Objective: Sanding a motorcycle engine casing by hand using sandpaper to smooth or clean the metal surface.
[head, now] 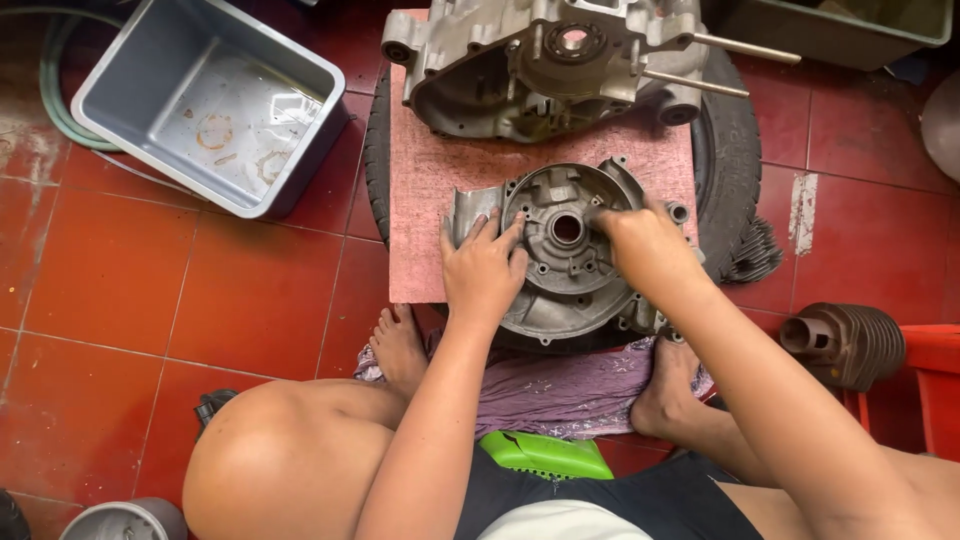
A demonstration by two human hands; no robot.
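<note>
Even, fairly bright diffuse light. Soft shadows only, darkest under the near engine casing (565, 250) and gray tub (205, 100) at far left. Mild sheen on the red floor tiles (110, 270) and tub bottom. Focus sharp at centre; edges bow slightly.

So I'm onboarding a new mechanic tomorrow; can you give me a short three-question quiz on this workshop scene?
1. True or false: both hands rest on the round engine case half.
2. What lies directly under the pink mat?
A. a tyre
B. a wooden crate
C. a steel drum
3. Which thing stands on the floor on the person's left, beyond the mat?

Key
1. True: the left hand lies flat on its left side, and the right hand works near its centre bore.
2. A, the tyre.
3. The grey plastic tub.
</note>
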